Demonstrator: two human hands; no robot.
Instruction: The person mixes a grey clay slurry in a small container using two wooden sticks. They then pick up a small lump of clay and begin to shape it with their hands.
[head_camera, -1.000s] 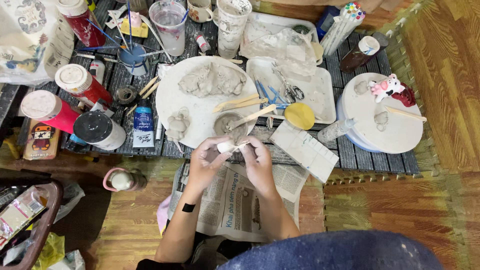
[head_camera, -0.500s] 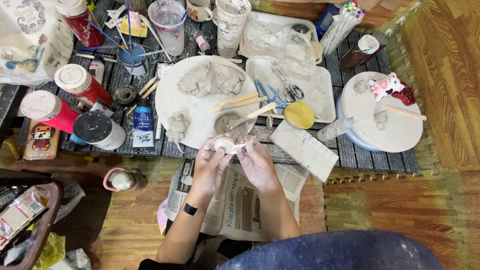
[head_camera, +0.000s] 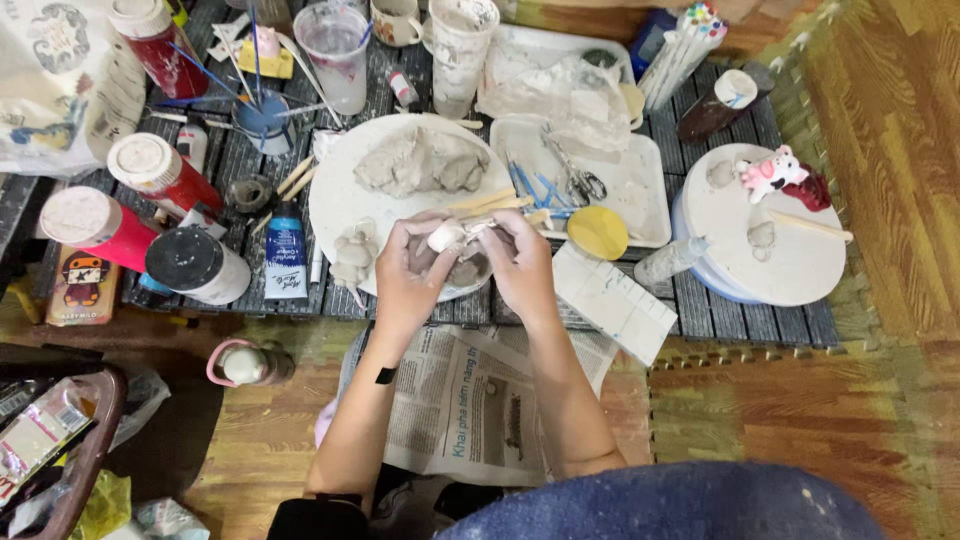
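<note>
Pale clay lump (head_camera: 445, 237) half hidden between left hand (head_camera: 408, 275), right hand (head_camera: 522, 265)

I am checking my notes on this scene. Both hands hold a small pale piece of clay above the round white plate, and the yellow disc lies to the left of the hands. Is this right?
Not quite. The head view shows the yellow disc to the right of the hands, beside the white tray. The rest holds: the left hand and right hand hold the pale clay piece above the round white plate.
</note>
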